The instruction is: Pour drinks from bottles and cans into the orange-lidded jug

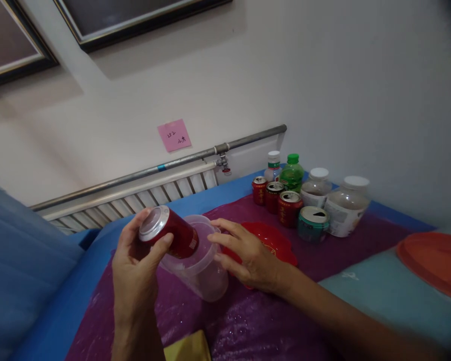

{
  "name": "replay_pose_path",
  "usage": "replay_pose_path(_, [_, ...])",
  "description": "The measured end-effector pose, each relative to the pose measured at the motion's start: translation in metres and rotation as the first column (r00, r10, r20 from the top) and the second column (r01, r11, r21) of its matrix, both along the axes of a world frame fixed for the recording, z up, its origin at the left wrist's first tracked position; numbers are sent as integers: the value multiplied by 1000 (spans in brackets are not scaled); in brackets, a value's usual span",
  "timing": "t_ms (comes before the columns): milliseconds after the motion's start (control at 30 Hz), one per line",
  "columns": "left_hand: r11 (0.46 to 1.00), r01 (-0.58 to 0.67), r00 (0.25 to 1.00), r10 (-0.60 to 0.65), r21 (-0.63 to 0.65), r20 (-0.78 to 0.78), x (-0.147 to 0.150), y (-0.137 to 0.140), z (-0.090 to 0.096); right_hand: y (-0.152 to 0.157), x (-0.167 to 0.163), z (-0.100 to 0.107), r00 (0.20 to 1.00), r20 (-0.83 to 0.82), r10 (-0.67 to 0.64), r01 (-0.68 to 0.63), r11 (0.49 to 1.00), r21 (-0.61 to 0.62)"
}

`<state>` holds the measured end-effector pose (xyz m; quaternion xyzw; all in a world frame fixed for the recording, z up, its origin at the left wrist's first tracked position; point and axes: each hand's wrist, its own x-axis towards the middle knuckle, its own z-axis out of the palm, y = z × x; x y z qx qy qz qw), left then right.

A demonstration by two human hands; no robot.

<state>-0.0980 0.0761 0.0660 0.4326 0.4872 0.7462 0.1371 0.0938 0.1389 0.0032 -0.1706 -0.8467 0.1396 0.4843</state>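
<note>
My left hand point(139, 260) is closed around a red drink can point(178, 233). The can is tipped, its silver end up to the left and its other end down inside the mouth of a clear plastic tub point(206, 278). That lower end is hidden, and I cannot tell whether anything flows out. On the tub's right side, the fingertips and thumb of my right hand point(244, 253) hold its rim, fingers somewhat spread. Behind the right hand lies a red scalloped plate point(285, 253), partly covered by it.
Several red cans point(289, 210), a green can point(313, 224), a green-capped bottle point(292, 175) and white-lidded jars point(346, 208) stand at the back right. An orange lid point(436, 260) lies far right. A yellow cloth point(190, 347) is at the front. A radiator point(135, 200) runs along the wall.
</note>
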Motion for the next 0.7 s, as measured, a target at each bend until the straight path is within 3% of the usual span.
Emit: replay_pose_path(700, [1000, -14, 1000, 14, 21, 2, 4, -5, 3, 2, -1, -3, 1000, 12, -12, 12, 1000, 3])
